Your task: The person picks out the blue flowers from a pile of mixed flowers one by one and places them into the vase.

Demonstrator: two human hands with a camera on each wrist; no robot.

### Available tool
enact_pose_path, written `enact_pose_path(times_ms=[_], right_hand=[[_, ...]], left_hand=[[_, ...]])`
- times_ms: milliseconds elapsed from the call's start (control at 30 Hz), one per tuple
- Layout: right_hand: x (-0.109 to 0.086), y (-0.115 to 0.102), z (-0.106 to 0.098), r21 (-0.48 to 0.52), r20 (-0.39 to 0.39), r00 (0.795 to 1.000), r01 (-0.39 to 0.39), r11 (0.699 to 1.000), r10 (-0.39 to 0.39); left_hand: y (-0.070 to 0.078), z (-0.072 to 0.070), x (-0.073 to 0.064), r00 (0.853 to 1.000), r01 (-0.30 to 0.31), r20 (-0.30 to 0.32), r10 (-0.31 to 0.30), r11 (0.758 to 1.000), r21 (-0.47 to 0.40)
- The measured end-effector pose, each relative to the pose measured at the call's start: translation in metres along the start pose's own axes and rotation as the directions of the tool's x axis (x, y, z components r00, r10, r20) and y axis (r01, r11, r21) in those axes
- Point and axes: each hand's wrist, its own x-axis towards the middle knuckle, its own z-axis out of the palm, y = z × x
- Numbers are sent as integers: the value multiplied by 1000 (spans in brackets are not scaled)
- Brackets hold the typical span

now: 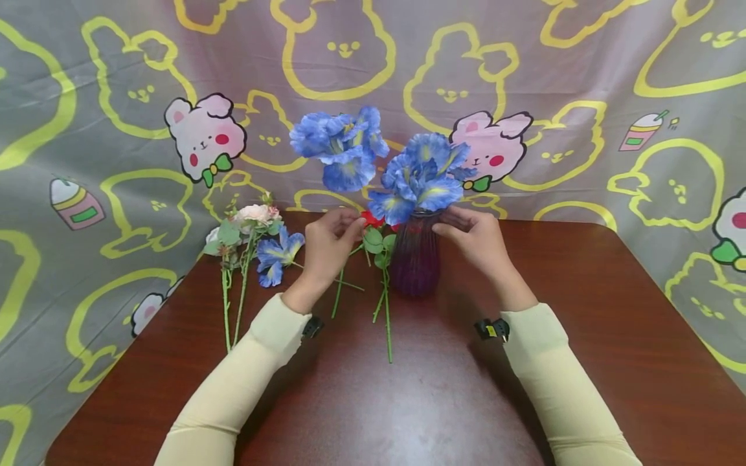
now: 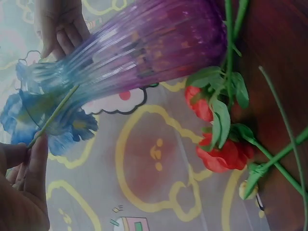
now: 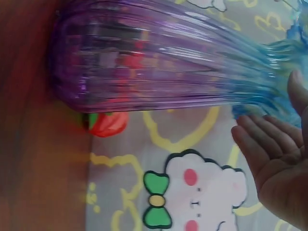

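Note:
My left hand (image 1: 332,243) pinches a thin green stem (image 2: 55,113) between thumb and fingers. A blue iris (image 1: 344,149) is above that hand; in the left wrist view the stem slants across in front of the vase's neck. A ribbed glass vase (image 1: 415,259), purple below and bluish toward the mouth, stands upright on the table, with another blue iris (image 1: 422,178) at its mouth. Beside the vase's neck is my right hand (image 1: 478,236), its fingers extended in the right wrist view (image 3: 279,159). Whether they touch the glass, I cannot tell.
Red flowers (image 2: 224,154) with green stems lie left of the vase. Farther left are pale pink flowers (image 1: 253,217) and a smaller blue iris (image 1: 278,255) on the brown table (image 1: 437,388). A patterned cloth (image 1: 350,65) hangs behind the table.

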Motion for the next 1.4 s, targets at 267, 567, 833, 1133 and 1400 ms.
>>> enact_pose_path(times_ms=[267, 567, 833, 1133, 1400], right_hand=[[-7, -24, -11, -147, -64, 998, 6, 989, -15], [-17, -51, -21, -211, -149, 989, -35, 977, 3], [-25, -67, -23, -208, -157, 986, 25, 978, -59], [-32, -83, -16, -11, -114, 982, 148, 989, -148], [-33, -82, -9, 164, -95, 989, 131, 978, -117]], left_hand=[[13, 8, 0, 995, -92, 22, 93, 995, -36], [24, 22, -5, 980, -181, 78, 183, 983, -35], [30, 37, -10, 966, -213, 139, 218, 976, -51], [36, 49, -12, 944, -268, 194, 266, 963, -17], [40, 58, -15, 938, -286, 193, 287, 958, -31]])
